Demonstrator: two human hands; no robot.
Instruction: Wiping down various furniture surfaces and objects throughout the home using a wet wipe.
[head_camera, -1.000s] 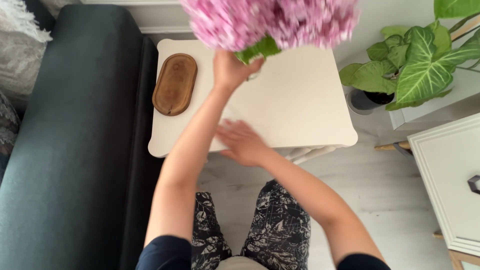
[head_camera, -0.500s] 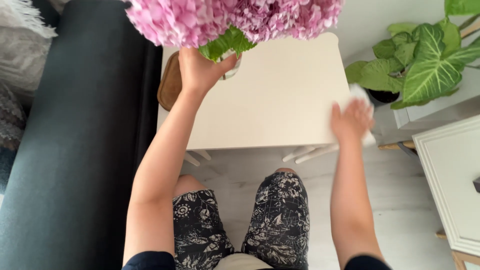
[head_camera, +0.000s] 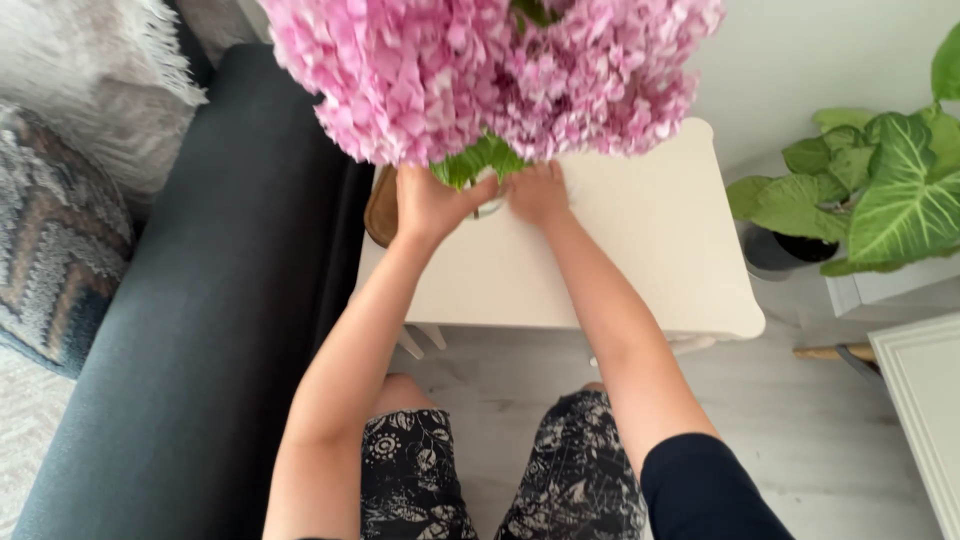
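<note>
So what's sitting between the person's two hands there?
In the head view, green leaves and a bit of the vase show between left hand and right hand, under the pink flowers.

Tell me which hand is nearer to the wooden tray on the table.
Left. The left hand grips the vase just beside the wooden tray; the right hand is on the vase's far side, farther from the tray.
</note>
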